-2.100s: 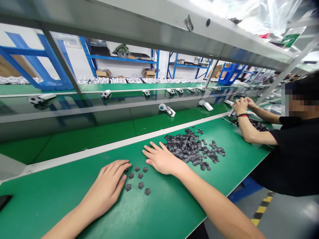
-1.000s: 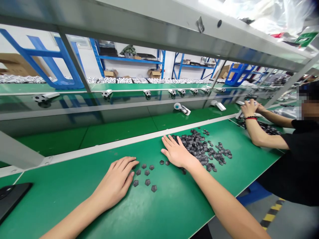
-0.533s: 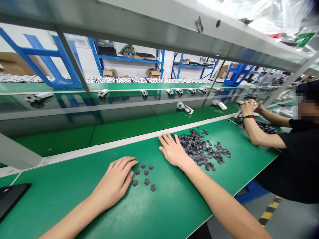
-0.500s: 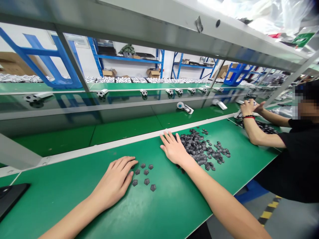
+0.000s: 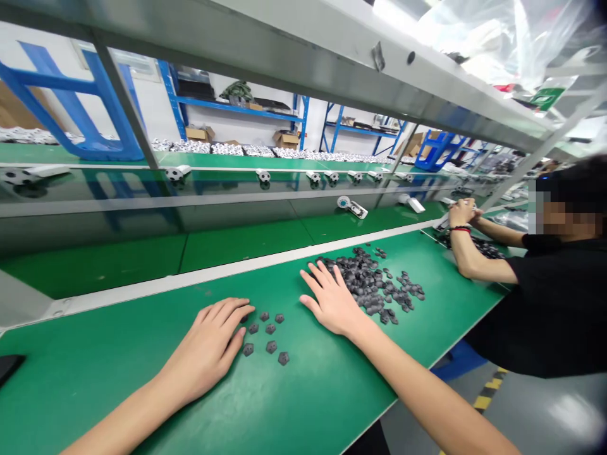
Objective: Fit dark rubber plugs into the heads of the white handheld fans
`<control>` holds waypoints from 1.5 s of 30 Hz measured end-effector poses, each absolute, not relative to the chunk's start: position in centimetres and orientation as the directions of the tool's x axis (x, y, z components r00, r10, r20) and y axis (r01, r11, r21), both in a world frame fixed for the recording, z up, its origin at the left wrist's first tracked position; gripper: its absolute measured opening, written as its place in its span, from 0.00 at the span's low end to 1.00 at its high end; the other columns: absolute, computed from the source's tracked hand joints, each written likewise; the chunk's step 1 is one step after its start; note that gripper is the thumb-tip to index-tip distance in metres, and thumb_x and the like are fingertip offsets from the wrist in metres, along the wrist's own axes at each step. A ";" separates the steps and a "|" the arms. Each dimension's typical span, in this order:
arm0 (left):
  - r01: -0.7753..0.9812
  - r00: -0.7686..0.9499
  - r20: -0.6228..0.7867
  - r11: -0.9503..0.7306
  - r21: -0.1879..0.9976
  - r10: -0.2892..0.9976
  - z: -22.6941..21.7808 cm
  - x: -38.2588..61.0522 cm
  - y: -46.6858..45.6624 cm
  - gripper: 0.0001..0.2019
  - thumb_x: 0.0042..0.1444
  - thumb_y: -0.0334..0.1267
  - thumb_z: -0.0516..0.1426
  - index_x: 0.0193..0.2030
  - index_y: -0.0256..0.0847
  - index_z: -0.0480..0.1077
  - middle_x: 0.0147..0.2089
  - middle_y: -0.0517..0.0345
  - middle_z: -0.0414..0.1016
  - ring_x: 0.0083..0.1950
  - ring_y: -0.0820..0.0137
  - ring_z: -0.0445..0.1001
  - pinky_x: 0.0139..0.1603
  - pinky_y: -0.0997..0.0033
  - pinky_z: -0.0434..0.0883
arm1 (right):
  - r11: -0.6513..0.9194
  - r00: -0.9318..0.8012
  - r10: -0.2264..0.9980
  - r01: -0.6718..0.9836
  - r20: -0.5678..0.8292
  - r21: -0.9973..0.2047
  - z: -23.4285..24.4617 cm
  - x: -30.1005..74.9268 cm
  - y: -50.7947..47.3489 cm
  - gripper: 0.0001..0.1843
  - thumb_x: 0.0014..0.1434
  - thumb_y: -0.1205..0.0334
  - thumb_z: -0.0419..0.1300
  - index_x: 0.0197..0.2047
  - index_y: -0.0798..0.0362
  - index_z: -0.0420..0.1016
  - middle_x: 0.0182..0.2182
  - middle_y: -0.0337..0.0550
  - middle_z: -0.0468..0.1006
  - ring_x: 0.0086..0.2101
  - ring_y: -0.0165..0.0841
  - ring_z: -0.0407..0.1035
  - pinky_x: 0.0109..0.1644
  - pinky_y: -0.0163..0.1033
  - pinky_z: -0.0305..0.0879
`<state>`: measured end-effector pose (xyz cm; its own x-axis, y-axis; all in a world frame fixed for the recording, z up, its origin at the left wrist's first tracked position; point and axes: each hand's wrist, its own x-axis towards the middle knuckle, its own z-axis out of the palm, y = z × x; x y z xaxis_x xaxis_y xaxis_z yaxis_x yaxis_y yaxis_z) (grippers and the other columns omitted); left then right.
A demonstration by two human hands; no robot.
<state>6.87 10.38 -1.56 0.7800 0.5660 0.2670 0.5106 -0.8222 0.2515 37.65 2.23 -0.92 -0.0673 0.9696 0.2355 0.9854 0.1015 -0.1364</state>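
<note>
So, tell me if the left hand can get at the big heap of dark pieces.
Probably: the left hand lies apart from the heap, with only the right hand, resting at its edge, partly in the way.

Small matte, dark grey pentagonal pieces lie on the green bench (image 5: pixel 118 373) in two separate lots. The larger is a loose heap (image 5: pixel 363 284), with pieces overlapping at its middle and thinning to scattered singles along its far and right edges, just beyond the spread fingers (image 5: pixel 327 273) of the right hand (image 5: pixel 332 303). The smaller is a sparse group (image 5: pixel 270 332) of about seven pieces lying flat and mostly apart, just beside the fingertips (image 5: pixel 244 309) of the left hand (image 5: pixel 203 347), which partly hide one piece.
</note>
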 end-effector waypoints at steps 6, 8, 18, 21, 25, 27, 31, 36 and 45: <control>0.495 0.780 0.314 -0.841 0.220 0.541 -3.6 6.2 11.7 0.20 0.68 0.47 0.54 0.66 0.54 0.67 0.68 0.56 0.70 0.68 0.52 0.69 0.63 0.48 0.69 | 0.044 0.066 0.911 0.966 0.407 -0.255 0.9 39.6 2.7 0.26 0.77 0.48 0.43 0.68 0.47 0.69 0.67 0.45 0.71 0.69 0.41 0.58 0.77 0.57 0.36; 0.489 0.781 0.326 -0.847 0.210 0.532 -4.1 6.1 12.0 0.21 0.68 0.48 0.55 0.66 0.55 0.66 0.69 0.57 0.70 0.68 0.52 0.69 0.63 0.48 0.69 | -0.027 0.201 0.854 0.939 0.481 -0.344 1.6 42.2 0.9 0.25 0.78 0.50 0.40 0.64 0.44 0.73 0.63 0.42 0.75 0.66 0.37 0.63 0.77 0.54 0.39; 0.509 0.782 0.316 -0.843 0.173 0.537 -4.4 6.1 12.0 0.23 0.68 0.49 0.53 0.68 0.53 0.66 0.70 0.56 0.69 0.69 0.52 0.68 0.62 0.51 0.69 | -0.413 0.587 0.752 0.774 0.300 -0.481 -2.6 59.4 -8.6 0.39 0.73 0.36 0.40 0.72 0.54 0.65 0.71 0.58 0.62 0.72 0.50 0.53 0.75 0.63 0.47; 0.509 0.794 0.291 -0.846 0.162 0.533 -4.7 5.9 12.4 0.24 0.66 0.51 0.55 0.68 0.55 0.66 0.70 0.58 0.69 0.69 0.53 0.68 0.63 0.51 0.69 | -0.396 0.535 0.818 0.789 0.211 -0.470 -3.7 60.4 -7.5 0.39 0.72 0.34 0.42 0.75 0.49 0.61 0.74 0.52 0.58 0.73 0.48 0.48 0.76 0.61 0.42; 0.512 0.794 0.284 -0.844 0.162 0.537 -4.7 5.8 12.6 0.24 0.66 0.51 0.55 0.68 0.55 0.66 0.70 0.58 0.69 0.69 0.52 0.68 0.63 0.50 0.69 | -0.327 0.446 0.879 0.821 0.168 -0.468 -3.8 59.3 -6.4 0.38 0.73 0.34 0.40 0.77 0.46 0.57 0.75 0.44 0.56 0.74 0.43 0.46 0.78 0.57 0.41; 0.511 0.794 0.288 -0.845 0.161 0.535 -4.6 5.8 12.5 0.24 0.66 0.51 0.55 0.68 0.56 0.66 0.70 0.59 0.69 0.69 0.52 0.68 0.63 0.51 0.69 | -0.292 0.404 0.900 0.836 0.162 -0.465 -3.7 58.1 -6.7 0.38 0.74 0.35 0.39 0.77 0.44 0.55 0.75 0.41 0.55 0.74 0.42 0.46 0.78 0.56 0.42; 0.514 0.792 0.292 -0.844 0.153 0.536 -4.5 5.8 12.3 0.24 0.66 0.51 0.55 0.68 0.55 0.66 0.70 0.58 0.69 0.69 0.53 0.68 0.62 0.51 0.69 | -0.217 0.303 0.941 0.882 0.150 -0.419 -3.3 55.3 -8.1 0.45 0.68 0.32 0.52 0.79 0.42 0.46 0.77 0.40 0.48 0.74 0.45 0.43 0.78 0.55 0.41; 0.506 0.798 0.298 -0.851 0.139 0.523 -4.6 5.8 12.4 0.25 0.66 0.51 0.55 0.68 0.54 0.65 0.70 0.56 0.69 0.68 0.52 0.68 0.62 0.50 0.70 | -0.202 0.250 0.961 0.926 0.117 -0.319 -2.6 53.9 -9.2 0.55 0.63 0.30 0.59 0.81 0.43 0.37 0.78 0.42 0.43 0.75 0.46 0.41 0.78 0.56 0.43; 0.501 0.797 0.302 -0.852 0.153 0.523 -4.7 5.8 12.5 0.24 0.66 0.51 0.56 0.68 0.55 0.65 0.70 0.58 0.69 0.68 0.52 0.68 0.62 0.50 0.70 | -0.213 0.277 0.949 0.914 0.149 -0.346 -2.6 54.8 -7.8 0.41 0.72 0.36 0.49 0.80 0.45 0.44 0.77 0.45 0.49 0.74 0.43 0.44 0.77 0.55 0.47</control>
<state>5.81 12.47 -4.66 0.7973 0.5228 0.3018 0.5008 -0.8520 0.1529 54.85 -7.82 -2.63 0.2773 0.9492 0.1487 0.9137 -0.2127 -0.3463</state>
